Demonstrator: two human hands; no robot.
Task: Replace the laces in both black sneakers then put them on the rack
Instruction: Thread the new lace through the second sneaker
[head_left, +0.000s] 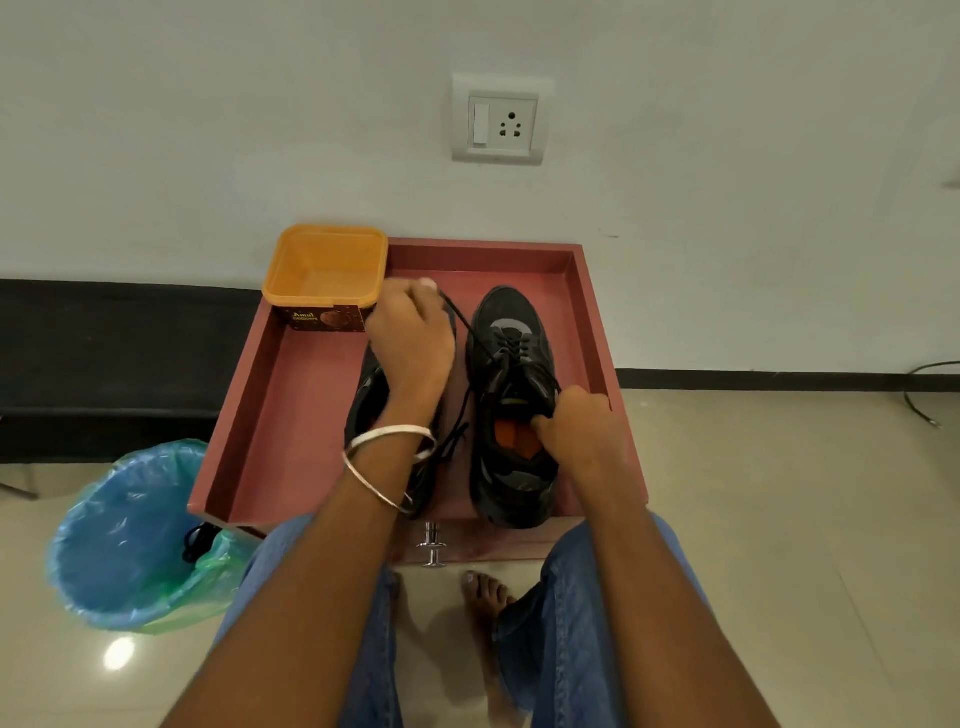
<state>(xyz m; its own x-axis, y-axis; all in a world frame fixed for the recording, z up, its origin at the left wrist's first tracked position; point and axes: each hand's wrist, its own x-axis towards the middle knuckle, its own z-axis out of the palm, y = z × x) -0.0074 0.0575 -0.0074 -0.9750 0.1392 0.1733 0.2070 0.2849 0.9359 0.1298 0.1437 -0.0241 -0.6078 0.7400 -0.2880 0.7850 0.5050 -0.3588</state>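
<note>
Both forearms reach forward over the red tray (306, 395). The right hand (574, 428) grips the collar of the right sneaker (511, 405). Farther and left, the left hand (413, 332), raised above the left sneaker (371, 400), pinches a taut black lace (470, 327).

Just one head-worn wide-angle cam here, looking forward and down, pretty close over both hands (410, 332), with the floor (779, 519) beneath and wall (208, 130) just beyond them.
</note>
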